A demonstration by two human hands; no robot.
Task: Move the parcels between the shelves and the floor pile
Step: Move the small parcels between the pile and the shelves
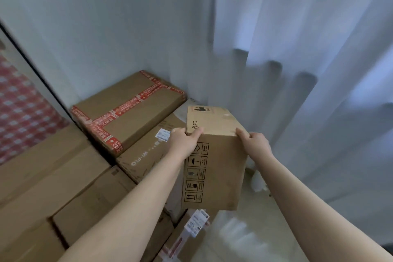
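Cardboard parcel [221,176]: L hand [184,143], R hand [256,145]

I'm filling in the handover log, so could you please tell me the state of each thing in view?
PICO box: closed, held by both hands.
left hand: grips the box's upper left corner.
right hand: grips its upper right corner.
red-taped box: sealed, lying flat on the Wi-Fi box.
Wi-Fi box: closed, in the pile.
curtain: drawn, hanging in folds.
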